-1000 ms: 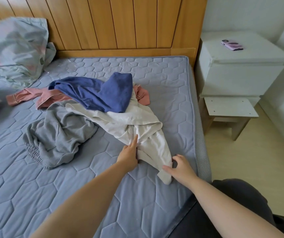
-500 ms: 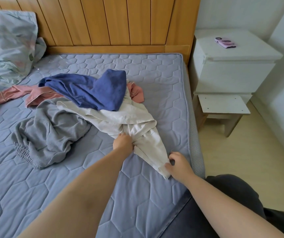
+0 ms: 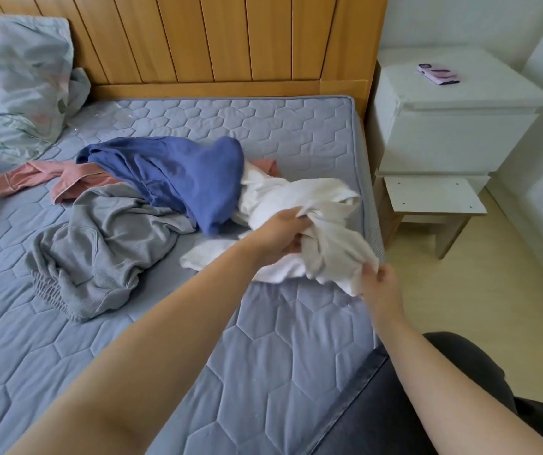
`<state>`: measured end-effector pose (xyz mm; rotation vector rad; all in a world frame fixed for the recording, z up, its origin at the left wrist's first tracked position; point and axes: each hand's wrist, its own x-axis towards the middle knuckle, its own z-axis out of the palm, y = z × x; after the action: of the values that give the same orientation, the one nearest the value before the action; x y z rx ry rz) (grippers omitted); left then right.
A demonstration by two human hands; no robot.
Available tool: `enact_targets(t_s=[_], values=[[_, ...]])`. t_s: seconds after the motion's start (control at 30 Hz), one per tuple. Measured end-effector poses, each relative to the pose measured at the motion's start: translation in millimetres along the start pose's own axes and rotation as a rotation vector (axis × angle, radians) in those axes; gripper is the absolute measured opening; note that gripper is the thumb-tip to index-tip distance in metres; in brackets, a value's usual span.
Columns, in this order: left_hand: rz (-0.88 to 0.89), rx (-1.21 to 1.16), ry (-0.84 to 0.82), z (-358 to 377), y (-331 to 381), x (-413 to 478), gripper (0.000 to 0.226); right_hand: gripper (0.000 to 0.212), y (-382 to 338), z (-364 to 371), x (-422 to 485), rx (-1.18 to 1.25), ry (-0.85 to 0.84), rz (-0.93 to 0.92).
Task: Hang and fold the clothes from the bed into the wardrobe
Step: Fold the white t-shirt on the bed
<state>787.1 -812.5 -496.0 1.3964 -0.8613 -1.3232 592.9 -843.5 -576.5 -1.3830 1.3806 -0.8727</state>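
Whereas half a second ago the white garment (image 3: 299, 205) lay stretched flat on the mattress (image 3: 263, 339), I now see it bunched and raised off the quilting at centre right of the frame, near the bed's right edge. Its far end still trails under the blue garment (image 3: 181, 175), and a loose flap rests on the bed just left of my wrist. I read that as the first piece being pulled free of the heap. The blue, the grey garment (image 3: 99, 238) and the pink garment (image 3: 50, 178) remain piled at centre left, so the task is barely begun, and no wardrobe is in view. My left hand (image 3: 276, 231) reaches in from the lower left with fingers curled round a thick fold at the middle of the cloth. My right hand (image 3: 380, 285), lower and further right, pinches the hanging lower edge between thumb and fingers — wrist bent, forearm rising from the lower right corner.
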Motion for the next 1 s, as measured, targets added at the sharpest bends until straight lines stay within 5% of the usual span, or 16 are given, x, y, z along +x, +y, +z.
enact_targets(t_s=[0.07, 0.13, 0.23, 0.3, 0.37, 0.5, 0.6, 0.7, 0.8, 0.9, 1.0], values=[[-0.103, 0.165, -0.305, 2.8, 7.0, -4.8, 0.017, 0.021, -3.4, -8.0, 5.1, 0.064, 0.059, 0.065], [-0.127, 0.397, -0.358, -4.1, 5.5, -5.6, 0.014, 0.018, -2.9, -14.0, 6.5, 0.12, 0.076, 0.145], [-0.052, 0.394, 0.019, -21.3, -9.3, 0.3, 0.016, 0.027, 0.3, -14.2, 7.9, 0.166, 0.087, 0.184], [0.027, 0.638, 0.262, -36.0, -28.6, 3.2, 0.03, 0.038, -0.9, -9.6, 7.7, 0.195, 0.062, 0.175], [-0.019, 0.823, 0.246, -48.4, -53.0, 5.3, 0.05, 0.044, 0.1, -4.3, 7.2, 0.167, -0.016, 0.115], [-0.306, 0.729, 0.084, -48.3, -88.1, 6.3, 0.075, 0.066, 3.5, 8.3, -1.7, 0.106, -0.294, 0.111], [-0.35, 0.631, 0.09, -37.2, -95.2, 9.2, 0.079, 0.071, 8.6, 14.4, -4.6, -0.024, -0.387, 0.113], [-0.328, 0.633, 0.078, -28.9, -92.7, 6.3, 0.082, 0.063, 5.2, 18.5, -3.6, -0.155, -0.346, 0.091], [-0.239, 0.632, 0.064, -25.4, -89.6, -2.9, 0.083, 0.052, -10.1, 23.4, -3.7, -0.021, -0.231, 0.16], [-0.163, 0.554, 0.14, -24.5, -82.2, -14.5, 0.058, 0.022, -33.2, 19.7, -4.4, 0.067, -0.133, 0.137], [-0.06, 0.06, 0.125, -25.6, -61.2, -27.1, 0.043, 0.016, -63.5, 4.1, 1.2, 0.2, 0.008, 0.07]])
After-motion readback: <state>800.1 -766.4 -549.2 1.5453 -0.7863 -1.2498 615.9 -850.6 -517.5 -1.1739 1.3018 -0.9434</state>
